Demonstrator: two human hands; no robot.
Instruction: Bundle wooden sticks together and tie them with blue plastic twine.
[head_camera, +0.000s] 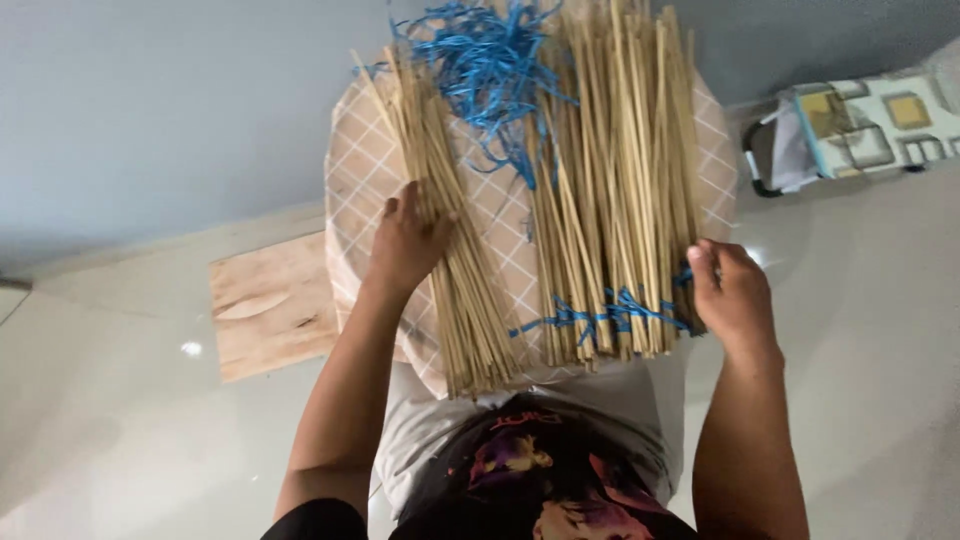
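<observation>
A round table (365, 165) with a checked pinkish cover carries two batches of thin pale bamboo sticks. My left hand (405, 240) lies flat on the loose left bundle of sticks (450, 250), fingers spread. The bigger right batch of sticks (615, 180) is bound near its front end by blue plastic string (600, 315). My right hand (733, 290) pinches that string at the batch's right edge. A tangle of loose blue string (485, 65) lies between the two batches at the far side.
A wooden board (270, 305) lies on the pale tiled floor left of the table. A patterned box or bag with a dark handle (860, 125) sits at the far right by the grey wall.
</observation>
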